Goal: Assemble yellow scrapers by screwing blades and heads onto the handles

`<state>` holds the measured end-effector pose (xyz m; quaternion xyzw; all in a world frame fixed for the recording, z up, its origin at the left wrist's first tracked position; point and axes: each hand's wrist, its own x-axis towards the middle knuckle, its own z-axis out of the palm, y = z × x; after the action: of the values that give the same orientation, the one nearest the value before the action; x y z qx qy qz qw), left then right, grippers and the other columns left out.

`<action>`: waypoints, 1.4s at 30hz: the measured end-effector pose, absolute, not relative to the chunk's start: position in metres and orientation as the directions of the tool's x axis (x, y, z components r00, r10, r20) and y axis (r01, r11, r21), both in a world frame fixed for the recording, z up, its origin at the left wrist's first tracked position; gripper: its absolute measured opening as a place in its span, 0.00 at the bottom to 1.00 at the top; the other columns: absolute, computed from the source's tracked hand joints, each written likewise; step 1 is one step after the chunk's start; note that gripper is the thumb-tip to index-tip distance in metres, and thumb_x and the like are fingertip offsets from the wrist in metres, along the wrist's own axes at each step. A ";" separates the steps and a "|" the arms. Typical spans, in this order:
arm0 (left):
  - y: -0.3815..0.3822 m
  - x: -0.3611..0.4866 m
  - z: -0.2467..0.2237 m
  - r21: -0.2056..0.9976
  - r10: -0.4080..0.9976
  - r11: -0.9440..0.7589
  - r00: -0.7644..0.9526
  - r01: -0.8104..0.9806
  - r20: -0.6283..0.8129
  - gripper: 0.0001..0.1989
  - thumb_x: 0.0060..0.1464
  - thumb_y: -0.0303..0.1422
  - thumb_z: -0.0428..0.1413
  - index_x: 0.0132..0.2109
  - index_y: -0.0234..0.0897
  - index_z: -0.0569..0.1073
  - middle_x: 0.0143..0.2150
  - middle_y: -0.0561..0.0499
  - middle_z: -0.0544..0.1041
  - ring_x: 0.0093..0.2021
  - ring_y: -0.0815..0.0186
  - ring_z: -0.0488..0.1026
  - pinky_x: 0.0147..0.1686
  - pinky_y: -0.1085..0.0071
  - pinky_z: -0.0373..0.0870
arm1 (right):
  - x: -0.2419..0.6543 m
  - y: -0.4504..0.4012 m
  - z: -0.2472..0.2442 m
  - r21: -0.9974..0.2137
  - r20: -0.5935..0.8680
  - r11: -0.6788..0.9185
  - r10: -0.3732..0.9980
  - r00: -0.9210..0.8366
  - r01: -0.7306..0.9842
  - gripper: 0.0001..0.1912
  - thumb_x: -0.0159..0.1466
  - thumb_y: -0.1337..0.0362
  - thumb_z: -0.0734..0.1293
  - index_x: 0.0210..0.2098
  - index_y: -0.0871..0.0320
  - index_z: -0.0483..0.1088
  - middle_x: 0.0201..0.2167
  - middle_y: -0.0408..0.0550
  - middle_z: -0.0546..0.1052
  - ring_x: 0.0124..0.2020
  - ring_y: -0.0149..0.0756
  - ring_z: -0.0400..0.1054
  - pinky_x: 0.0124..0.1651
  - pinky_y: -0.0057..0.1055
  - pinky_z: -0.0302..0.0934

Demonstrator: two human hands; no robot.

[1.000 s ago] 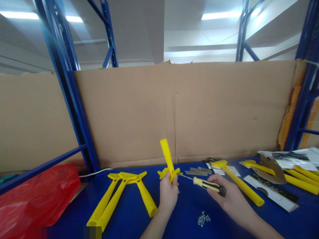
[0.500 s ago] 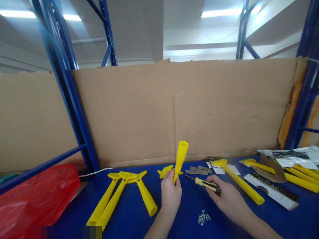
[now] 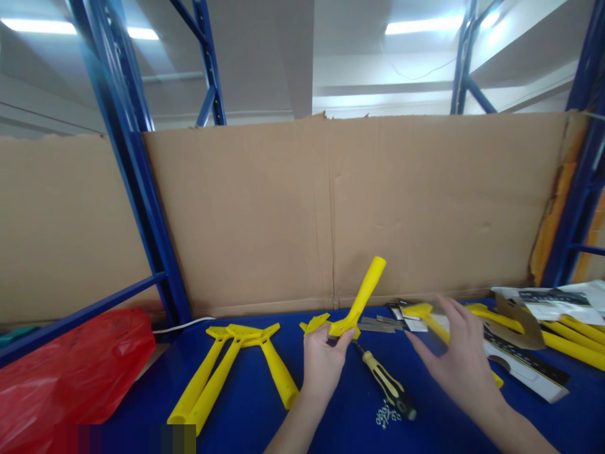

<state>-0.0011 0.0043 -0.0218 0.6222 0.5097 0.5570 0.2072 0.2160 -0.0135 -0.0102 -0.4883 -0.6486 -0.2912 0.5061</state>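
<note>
My left hand (image 3: 325, 362) is closed around the head of a yellow plastic scraper handle (image 3: 366, 291), whose hollow grip points up and to the right. Just right of that hand is a screwdriver (image 3: 385, 378) with a cream-and-black handle, its shaft end close to the scraper head; whether the two touch I cannot tell. My right hand (image 3: 466, 353) is open and empty, fingers apart, above another yellow scraper (image 3: 439, 328). A small pile of metal nuts or screws (image 3: 387, 415) lies by the screwdriver's butt. Behind my left hand are loose yellow head pieces (image 3: 316, 323).
Several yellow scraper handles (image 3: 222, 372) lie on the blue table (image 3: 255, 422) at left. Flat metal blades (image 3: 380, 325) rest at the back. Printed card packaging (image 3: 524, 366) and more yellow handles (image 3: 574, 337) occupy the right. A red plastic bag (image 3: 75, 366) sits far left; cardboard (image 3: 265, 221) stands behind.
My right hand has let go of the screwdriver and moved up and right, opening. The screwdriver now points more steeply. My left hand has tilted the scraper handle over to the right.
</note>
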 end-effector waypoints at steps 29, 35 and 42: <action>0.014 -0.044 -0.011 0.606 0.870 -0.105 -0.222 0.789 0.440 0.09 0.57 0.32 0.48 0.31 0.38 0.70 0.31 0.48 0.76 0.37 0.61 0.72 0.33 0.71 0.63 | 0.244 -0.011 0.002 -0.059 0.730 0.010 0.682 0.036 0.998 0.18 0.65 0.57 0.57 0.47 0.56 0.73 0.37 0.54 0.79 0.29 0.48 0.75 0.25 0.38 0.66; 0.008 -0.053 -0.008 0.053 0.840 0.177 -0.179 0.983 0.513 0.12 0.57 0.27 0.45 0.39 0.31 0.73 0.39 0.39 0.74 0.46 0.52 0.67 0.42 0.59 0.65 | 0.255 -0.017 0.026 -0.091 0.396 -0.303 0.863 0.314 0.949 0.19 0.65 0.64 0.55 0.48 0.62 0.72 0.43 0.61 0.78 0.36 0.54 0.76 0.34 0.43 0.69; 0.003 -0.057 -0.007 -0.015 0.867 0.401 -0.375 0.916 0.330 0.17 0.52 0.18 0.43 0.46 0.26 0.71 0.43 0.33 0.71 0.49 0.48 0.67 0.33 0.60 0.70 | 0.261 -0.016 0.026 -0.056 0.190 -0.348 0.916 0.352 0.936 0.17 0.64 0.70 0.53 0.42 0.62 0.73 0.42 0.62 0.78 0.40 0.53 0.75 0.36 0.41 0.68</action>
<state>-0.0569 0.0035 -0.0066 0.5404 0.8246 0.0854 -0.1438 0.2610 -0.0160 0.0258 -0.8186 -0.5657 -0.0626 0.0774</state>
